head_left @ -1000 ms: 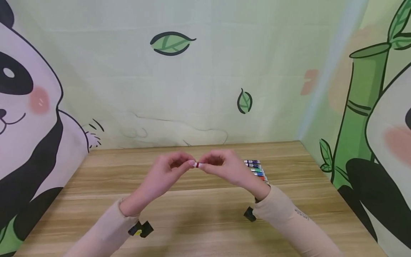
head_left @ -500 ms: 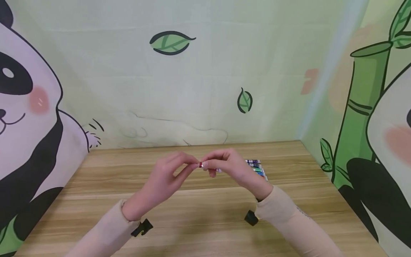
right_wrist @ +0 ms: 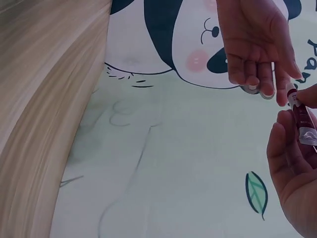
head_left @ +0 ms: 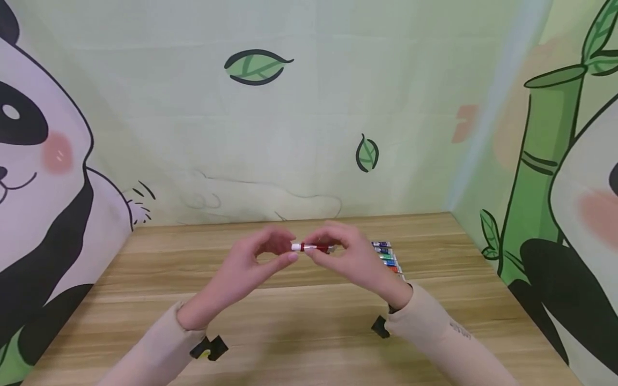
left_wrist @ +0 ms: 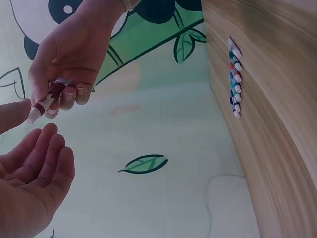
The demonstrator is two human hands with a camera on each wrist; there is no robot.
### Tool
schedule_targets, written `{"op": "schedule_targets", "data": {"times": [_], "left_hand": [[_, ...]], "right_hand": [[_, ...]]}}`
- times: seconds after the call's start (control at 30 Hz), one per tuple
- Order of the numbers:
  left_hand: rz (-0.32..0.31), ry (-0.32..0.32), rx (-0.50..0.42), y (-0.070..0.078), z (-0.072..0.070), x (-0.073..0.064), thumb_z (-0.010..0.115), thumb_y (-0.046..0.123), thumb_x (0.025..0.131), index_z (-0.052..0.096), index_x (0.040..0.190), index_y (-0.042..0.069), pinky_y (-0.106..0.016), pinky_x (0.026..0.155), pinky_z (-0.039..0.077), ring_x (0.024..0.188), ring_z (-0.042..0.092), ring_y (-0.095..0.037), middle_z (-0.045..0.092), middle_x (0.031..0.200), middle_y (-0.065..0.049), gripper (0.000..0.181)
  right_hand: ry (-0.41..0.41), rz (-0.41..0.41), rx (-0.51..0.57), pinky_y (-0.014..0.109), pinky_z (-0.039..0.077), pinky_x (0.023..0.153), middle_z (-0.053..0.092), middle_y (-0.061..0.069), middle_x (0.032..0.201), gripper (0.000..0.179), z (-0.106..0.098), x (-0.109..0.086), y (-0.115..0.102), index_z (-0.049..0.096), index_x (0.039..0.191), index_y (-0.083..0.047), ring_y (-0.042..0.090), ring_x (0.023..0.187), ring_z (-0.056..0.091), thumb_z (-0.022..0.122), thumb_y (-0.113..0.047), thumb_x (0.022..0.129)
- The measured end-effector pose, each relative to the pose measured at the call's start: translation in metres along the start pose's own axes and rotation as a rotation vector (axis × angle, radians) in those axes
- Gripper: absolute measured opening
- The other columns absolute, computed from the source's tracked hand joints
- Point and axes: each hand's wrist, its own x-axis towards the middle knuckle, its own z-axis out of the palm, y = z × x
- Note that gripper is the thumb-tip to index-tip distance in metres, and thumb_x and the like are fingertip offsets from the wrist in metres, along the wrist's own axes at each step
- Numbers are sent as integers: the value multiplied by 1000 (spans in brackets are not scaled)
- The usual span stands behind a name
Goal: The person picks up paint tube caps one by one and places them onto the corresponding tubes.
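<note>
A small dark red paint tube (head_left: 316,248) with a white cap is held up above the table, lying roughly level. My right hand (head_left: 350,260) pinches its body between thumb and fingers; the cap points toward my left hand (head_left: 248,260). That left hand hovers by the cap, thumb below and fingers above it, spread apart and not gripping. In the left wrist view the tube (left_wrist: 44,104) sits in the right hand's fingers, the left thumb close to the cap. The right wrist view shows the tube's flat crimped end (right_wrist: 308,135) in the right palm.
Several paint tubes (head_left: 386,256) of different colours lie in a row on the wooden table (head_left: 289,332), right of and partly behind the right hand. A cloth backdrop (head_left: 309,123) with pandas, bamboo and leaves stands behind and at both sides.
The left hand's thumb and fingers were closed on the cap end and have now spread apart. The tube stays in the right hand, with its white cap now uncovered.
</note>
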Motion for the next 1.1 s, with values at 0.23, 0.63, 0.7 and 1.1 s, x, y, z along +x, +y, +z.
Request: {"op": "schedule_targets", "data": {"times": [0.23,0.63,0.7,1.1], "left_hand": [[-94,-37,-61,2,-3,-2,72,26,96,71,108,16,-36,86,55,93,67,-13,72,100,5,16],[-18,13,-8,0,1,-6,70,27,97,72,107,16,-34,82,56,91,68,-10,73,98,6,15],[39,29,27,0,3,-7,69,25,97,72,107,15,-33,80,57,91,68,-9,74,98,7,13],[115,134,72,1,3,-7,72,11,94,73,106,9,-31,76,57,88,67,-11,73,97,4,12]], "right_hand": [[-2,-170,-84,29,56,73,69,-6,97,16,3,1,-1,75,104,-13,11,82,62,77,-6,89],[-29,82,35,33,55,70,72,-4,95,13,7,-1,-2,77,106,-16,17,80,64,72,-19,95],[-55,177,101,36,55,71,72,-2,95,14,5,-1,-3,77,108,-16,21,81,64,71,-21,97],[-67,335,247,45,54,81,69,11,98,26,4,0,-5,74,118,-14,26,82,64,70,-30,97]]}}
